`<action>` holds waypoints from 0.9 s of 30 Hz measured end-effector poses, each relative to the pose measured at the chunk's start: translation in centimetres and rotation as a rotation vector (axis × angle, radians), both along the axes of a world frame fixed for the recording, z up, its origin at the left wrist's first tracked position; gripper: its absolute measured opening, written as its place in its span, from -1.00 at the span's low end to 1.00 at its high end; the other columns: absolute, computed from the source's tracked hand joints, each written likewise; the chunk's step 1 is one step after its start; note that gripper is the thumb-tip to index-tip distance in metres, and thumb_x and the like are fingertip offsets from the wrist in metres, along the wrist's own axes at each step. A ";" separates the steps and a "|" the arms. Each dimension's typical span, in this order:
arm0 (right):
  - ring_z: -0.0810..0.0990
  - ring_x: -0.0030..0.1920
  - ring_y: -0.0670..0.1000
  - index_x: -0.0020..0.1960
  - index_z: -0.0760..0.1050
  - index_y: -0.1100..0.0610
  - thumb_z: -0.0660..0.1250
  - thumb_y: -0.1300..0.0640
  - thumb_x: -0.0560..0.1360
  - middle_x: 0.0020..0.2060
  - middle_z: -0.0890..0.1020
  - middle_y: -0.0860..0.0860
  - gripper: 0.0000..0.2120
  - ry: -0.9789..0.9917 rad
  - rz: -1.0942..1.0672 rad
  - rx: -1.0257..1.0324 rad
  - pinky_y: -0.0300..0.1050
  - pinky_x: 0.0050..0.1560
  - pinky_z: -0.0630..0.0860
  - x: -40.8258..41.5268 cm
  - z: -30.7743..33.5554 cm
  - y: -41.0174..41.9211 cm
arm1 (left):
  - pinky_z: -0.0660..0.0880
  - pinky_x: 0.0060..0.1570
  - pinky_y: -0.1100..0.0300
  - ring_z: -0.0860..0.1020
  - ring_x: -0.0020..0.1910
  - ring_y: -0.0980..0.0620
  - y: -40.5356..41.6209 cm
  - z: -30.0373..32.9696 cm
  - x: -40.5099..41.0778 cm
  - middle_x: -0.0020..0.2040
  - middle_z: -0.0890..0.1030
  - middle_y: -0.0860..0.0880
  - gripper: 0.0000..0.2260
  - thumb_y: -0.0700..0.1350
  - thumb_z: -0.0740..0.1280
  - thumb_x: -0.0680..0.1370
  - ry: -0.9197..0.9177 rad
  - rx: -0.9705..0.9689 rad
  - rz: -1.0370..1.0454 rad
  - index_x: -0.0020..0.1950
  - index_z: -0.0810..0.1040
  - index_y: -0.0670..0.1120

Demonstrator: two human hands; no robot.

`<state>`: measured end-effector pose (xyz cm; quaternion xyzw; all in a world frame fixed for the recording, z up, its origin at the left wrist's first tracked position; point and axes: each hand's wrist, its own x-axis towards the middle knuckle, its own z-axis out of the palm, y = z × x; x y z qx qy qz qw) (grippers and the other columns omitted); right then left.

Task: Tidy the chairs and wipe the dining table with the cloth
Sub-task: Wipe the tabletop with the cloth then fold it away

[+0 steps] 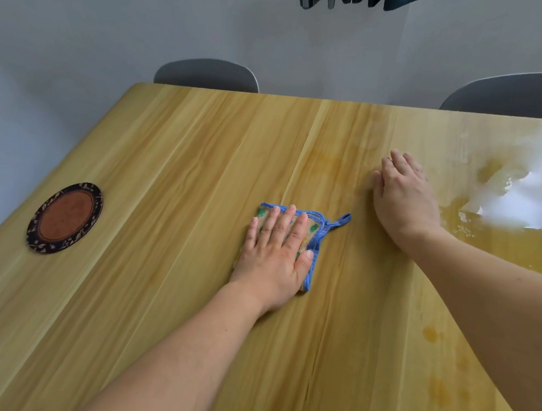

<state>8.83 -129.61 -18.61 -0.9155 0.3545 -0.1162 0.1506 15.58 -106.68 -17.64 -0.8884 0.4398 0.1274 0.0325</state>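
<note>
Left hand (275,251) flat on cloth (314,233)

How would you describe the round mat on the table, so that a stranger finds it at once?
Start at the wooden dining table and go to its left edge, far left of the left hand pressing the cloth. There lies the round mat: reddish-brown centre, dark patterned rim, the only round thing on the table.
</note>
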 end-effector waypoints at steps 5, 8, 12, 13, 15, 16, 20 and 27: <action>0.05 0.54 0.08 0.50 0.22 0.23 -0.05 0.02 0.67 0.53 0.17 0.10 -0.52 0.001 -0.010 0.013 -0.02 0.53 -0.01 1.1 -0.2 -1.1 | -0.39 0.46 -0.06 -0.40 0.50 0.04 -1.5 -0.3 1.1 0.56 -0.34 0.06 -0.44 0.20 -0.22 0.61 -0.008 -0.015 -0.016 0.56 -0.30 0.06; 0.06 0.54 0.08 0.51 0.20 0.22 -0.06 0.00 0.67 0.53 0.17 0.11 -0.51 0.014 -0.015 0.035 -0.02 0.53 -0.02 1.7 -0.4 -1.5 | -0.36 0.47 -0.07 -0.39 0.51 0.04 -2.3 -0.4 1.9 0.56 -0.34 0.06 -0.45 0.17 -0.15 0.65 -0.002 -0.009 -0.008 0.56 -0.29 0.06; 0.07 0.54 0.07 0.52 0.19 0.21 -0.09 -0.01 0.67 0.52 0.19 0.10 -0.50 0.022 -0.018 0.024 -0.01 0.54 -0.04 1.7 -0.8 -1.5 | -0.35 0.47 -0.07 -0.38 0.51 0.03 -3.7 -0.5 3.0 0.57 -0.32 0.05 -0.45 0.17 -0.14 0.65 -0.004 -0.029 -0.012 0.57 -0.28 0.06; 0.07 0.54 0.07 0.52 0.20 0.21 -0.09 -0.01 0.67 0.52 0.19 0.09 -0.50 0.023 -0.022 0.024 -0.02 0.54 -0.04 1.7 -0.9 -1.4 | -0.35 0.47 -0.07 -0.38 0.52 0.03 -4.1 -0.5 3.3 0.57 -0.31 0.05 -0.45 0.17 -0.14 0.65 -0.002 -0.027 -0.014 0.57 -0.27 0.06; 0.07 0.54 0.06 0.52 0.20 0.20 -0.08 0.00 0.67 0.52 0.19 0.08 -0.50 0.027 -0.023 0.017 -0.03 0.54 -0.05 1.7 -1.1 -1.5 | -0.34 0.48 -0.07 -0.37 0.52 0.03 -5.0 -0.5 4.0 0.57 -0.31 0.05 -0.45 0.17 -0.14 0.65 -0.001 -0.029 -0.020 0.57 -0.27 0.06; 0.07 0.54 0.06 0.51 0.21 0.20 -0.08 0.00 0.67 0.52 0.19 0.08 -0.51 0.027 -0.021 0.013 -0.03 0.54 -0.05 1.6 -1.1 -1.4 | -0.34 0.48 -0.07 -0.37 0.52 0.03 -5.5 -0.5 4.3 0.57 -0.31 0.05 -0.45 0.17 -0.14 0.65 0.001 -0.033 -0.023 0.57 -0.27 0.06; 0.11 0.53 0.06 0.49 0.26 0.20 -0.05 0.02 0.66 0.51 0.24 0.07 -0.53 0.005 -0.028 -0.006 -0.05 0.53 -0.04 1.7 -1.2 -1.5 | -0.36 0.47 -0.05 -0.33 0.53 0.03 -8.1 -0.4 6.4 0.58 -0.27 0.05 -0.45 0.16 -0.11 0.65 0.022 -0.069 -0.025 0.58 -0.23 0.06; 0.13 0.53 0.05 0.49 0.27 0.18 -0.02 0.02 0.66 0.50 0.26 0.07 -0.53 -0.004 -0.044 -0.018 -0.07 0.53 -0.03 1.9 -1.5 -1.5 | -0.34 0.48 -0.08 -0.29 0.55 0.00 -14.1 -0.3 10.1 0.59 -0.21 0.04 -0.45 0.15 -0.10 0.65 0.025 -0.083 0.073 0.59 -0.19 0.06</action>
